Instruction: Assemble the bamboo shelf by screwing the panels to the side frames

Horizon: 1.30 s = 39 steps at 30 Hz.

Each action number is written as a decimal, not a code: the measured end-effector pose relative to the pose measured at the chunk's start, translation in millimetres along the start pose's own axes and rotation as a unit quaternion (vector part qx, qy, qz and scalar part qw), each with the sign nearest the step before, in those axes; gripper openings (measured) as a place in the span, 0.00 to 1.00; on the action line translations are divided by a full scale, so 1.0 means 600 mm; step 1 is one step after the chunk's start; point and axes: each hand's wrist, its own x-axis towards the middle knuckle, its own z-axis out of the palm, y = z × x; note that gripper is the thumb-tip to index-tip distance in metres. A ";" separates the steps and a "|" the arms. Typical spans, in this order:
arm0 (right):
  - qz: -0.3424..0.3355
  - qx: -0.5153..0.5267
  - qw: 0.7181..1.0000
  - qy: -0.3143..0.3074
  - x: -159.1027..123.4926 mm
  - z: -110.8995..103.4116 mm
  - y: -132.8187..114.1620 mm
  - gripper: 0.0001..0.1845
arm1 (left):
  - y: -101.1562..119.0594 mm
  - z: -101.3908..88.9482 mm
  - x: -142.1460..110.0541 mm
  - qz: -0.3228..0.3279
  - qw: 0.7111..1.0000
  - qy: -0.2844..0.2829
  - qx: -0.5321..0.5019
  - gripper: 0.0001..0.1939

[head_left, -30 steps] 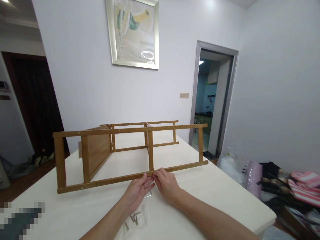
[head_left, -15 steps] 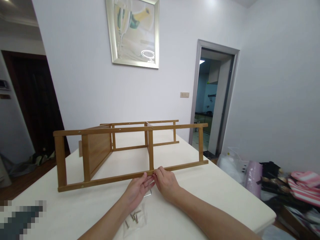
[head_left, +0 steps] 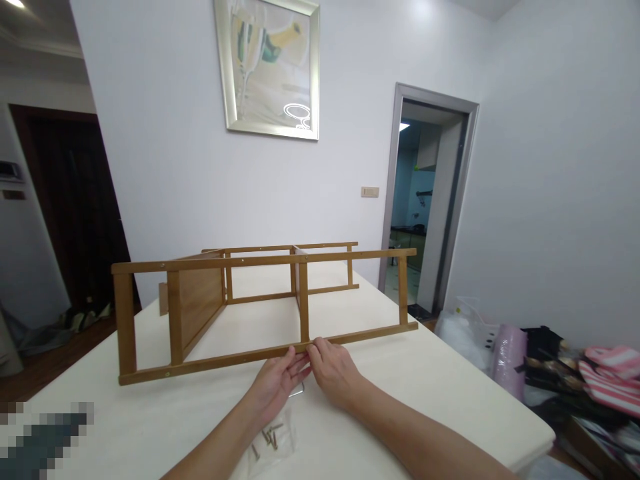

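A brown wooden rack frame (head_left: pixel 215 361) lies on its side on the white table (head_left: pixel 390 400). My right hand (head_left: pixel 336 368) is closed at its lower front rail, beside the middle upright, with the fingertips pinched together. Whatever sits between those fingertips is hidden. Just to the left, my left hand (head_left: pixel 277 385) is palm up, its thumb tip against the rail and its fingers stretched toward the right hand's fingertips. A bent metal hex key (head_left: pixel 299 391) lies on the table, partly covered by the hands. Near my left forearm is a clear plastic bag (head_left: pixel 280 453) with several screws (head_left: pixel 271 437).
A dark object, blurred into blocks, is at the lower left (head_left: pixel 45 440). Past the table's right edge, a pink roll (head_left: pixel 509 353), plastic wrapping (head_left: pixel 460 333) and a striped pink cloth (head_left: pixel 610 377) are piled up. Behind the table stand a wall and a doorway (head_left: pixel 425 200).
The whole view has shifted slightly. Both hands stay at the same spot on the lower rail, with hardly any change in the fingers.
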 end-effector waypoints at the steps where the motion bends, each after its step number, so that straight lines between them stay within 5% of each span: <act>1: -0.004 -0.011 1.000 -0.003 0.001 -0.003 -0.001 0.06 | -0.001 -0.001 0.001 0.000 1.000 0.002 0.000 0.12; 16: 0.019 -0.093 0.995 -0.036 0.004 0.009 -0.014 0.05 | 0.001 0.001 0.001 -0.002 1.000 0.002 0.008 0.11; 34: 0.089 0.042 0.994 0.054 -0.035 0.017 0.002 0.14 | 0.000 0.004 -0.004 -0.017 0.998 0.034 -0.041 0.12; 39: 0.062 0.048 0.993 0.089 -0.040 0.050 -0.008 0.09 | -0.003 0.004 0.001 -0.035 0.996 0.045 -0.062 0.14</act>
